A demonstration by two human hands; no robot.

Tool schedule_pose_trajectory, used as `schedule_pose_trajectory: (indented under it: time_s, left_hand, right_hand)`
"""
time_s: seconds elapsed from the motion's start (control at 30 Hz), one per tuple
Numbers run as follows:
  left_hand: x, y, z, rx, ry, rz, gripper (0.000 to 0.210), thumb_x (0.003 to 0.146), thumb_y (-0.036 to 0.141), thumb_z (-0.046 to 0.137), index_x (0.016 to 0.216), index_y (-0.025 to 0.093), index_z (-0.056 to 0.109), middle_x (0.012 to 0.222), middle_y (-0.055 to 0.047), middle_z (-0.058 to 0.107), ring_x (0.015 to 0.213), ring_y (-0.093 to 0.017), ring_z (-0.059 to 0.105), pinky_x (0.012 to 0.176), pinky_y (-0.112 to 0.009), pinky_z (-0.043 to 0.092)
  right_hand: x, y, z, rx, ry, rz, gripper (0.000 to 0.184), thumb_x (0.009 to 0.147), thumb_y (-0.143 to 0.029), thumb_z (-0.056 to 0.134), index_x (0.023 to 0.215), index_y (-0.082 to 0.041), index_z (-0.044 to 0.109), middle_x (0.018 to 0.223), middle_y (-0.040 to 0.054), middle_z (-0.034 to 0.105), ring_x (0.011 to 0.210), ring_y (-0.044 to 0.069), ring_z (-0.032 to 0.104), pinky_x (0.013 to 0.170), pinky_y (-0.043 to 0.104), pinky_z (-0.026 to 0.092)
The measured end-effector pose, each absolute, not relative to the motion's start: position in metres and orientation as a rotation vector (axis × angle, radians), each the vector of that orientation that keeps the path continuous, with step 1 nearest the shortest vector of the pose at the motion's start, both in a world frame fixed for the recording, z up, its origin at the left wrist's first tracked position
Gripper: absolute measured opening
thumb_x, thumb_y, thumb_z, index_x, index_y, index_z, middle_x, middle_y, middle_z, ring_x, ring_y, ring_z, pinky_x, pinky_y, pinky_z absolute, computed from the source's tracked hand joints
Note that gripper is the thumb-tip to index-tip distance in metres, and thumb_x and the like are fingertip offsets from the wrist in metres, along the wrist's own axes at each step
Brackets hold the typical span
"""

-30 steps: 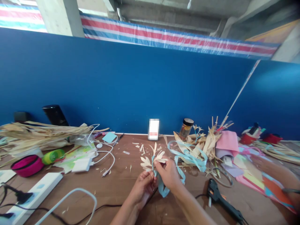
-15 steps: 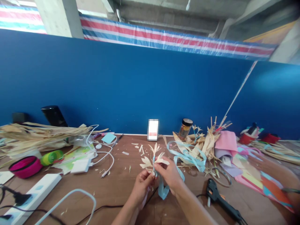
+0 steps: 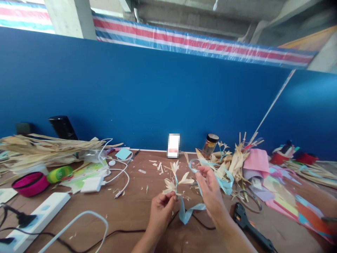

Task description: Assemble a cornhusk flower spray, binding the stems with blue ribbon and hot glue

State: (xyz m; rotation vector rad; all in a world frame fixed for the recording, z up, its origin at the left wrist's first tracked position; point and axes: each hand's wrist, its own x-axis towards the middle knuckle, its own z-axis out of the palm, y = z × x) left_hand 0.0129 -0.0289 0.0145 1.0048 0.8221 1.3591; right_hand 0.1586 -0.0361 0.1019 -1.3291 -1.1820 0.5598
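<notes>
The flower [image 3: 176, 181] has dry, papery petals with a matt face. The ribbon [image 3: 185, 215] looks thin, smooth and slightly see-through, with a soft shine. Both the left husks [image 3: 47, 151] and the right husks [image 3: 238, 158] are dry, fibrous and dull. The counter [image 3: 137, 211] has a smooth, wood-look top with a faint sheen. The blue partition [image 3: 158, 88] is smooth, mostly matt; the striped sheet [image 3: 168, 37] is creased, shiny plastic, and the pillar [image 3: 70, 19] matt concrete. The jar [image 3: 210, 146] is clear and glossy, glass or plastic, hard to tell which. The glue gun [image 3: 252, 230] and power strip [image 3: 48, 214] look like smooth, hard plastic.
</notes>
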Motion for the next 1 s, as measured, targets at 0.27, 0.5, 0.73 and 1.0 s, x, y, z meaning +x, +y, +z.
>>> schedule_pose_trajectory:
  time_s: [0.27, 0.5, 0.73, 1.0]
  left_hand:
    - [0.008, -0.038, 0.032, 1.538, 0.956, 1.482, 0.01, 0.073, 0.02, 0.058, 0.074, 0.017, 0.068, 0.067, -0.003, 0.064, 0.063, -0.015, 0.056, 0.061, -0.024, 0.042]
    - [0.007, -0.04, 0.034, 1.732, 0.979, 1.472, 0.011, 0.076, 0.016, 0.054, 0.068, 0.017, 0.062, 0.062, 0.0, 0.059, 0.06, -0.012, 0.053, 0.059, -0.021, 0.04]
    - [0.008, -0.039, 0.033, 1.741, 0.952, 1.477, 0.011, 0.075, 0.014, 0.054, 0.069, 0.017, 0.063, 0.062, -0.001, 0.059, 0.06, -0.013, 0.053, 0.059, -0.022, 0.04]
    - [0.006, -0.04, 0.032, 1.716, 0.985, 1.492, 0.01, 0.075, 0.015, 0.054, 0.071, 0.016, 0.064, 0.066, -0.002, 0.061, 0.063, -0.014, 0.054, 0.061, -0.021, 0.041]
  right_hand:
    - [0.156, -0.046, 0.145, -1.448, -1.853, 0.228, 0.009, 0.073, -0.026, 0.057, 0.069, -0.023, 0.064, 0.121, 0.0033, 0.045, 0.115, 0.025, 0.037, 0.095, 0.043, 0.028]
    - [0.148, -0.04, 0.134, -1.513, -1.914, 0.157, 0.01, 0.072, -0.021, 0.056, 0.065, -0.022, 0.063, 0.12, 0.0036, 0.047, 0.116, 0.024, 0.034, 0.096, 0.042, 0.027]
    - [0.15, -0.036, 0.13, -1.515, -1.925, 0.232, 0.011, 0.071, -0.015, 0.051, 0.065, -0.019, 0.06, 0.122, 0.0051, 0.045, 0.117, 0.023, 0.034, 0.097, 0.042, 0.026]
    - [0.151, -0.037, 0.127, -1.514, -1.909, 0.259, 0.01, 0.071, -0.015, 0.051, 0.067, -0.019, 0.059, 0.123, 0.0049, 0.044, 0.117, 0.022, 0.034, 0.097, 0.04, 0.025]
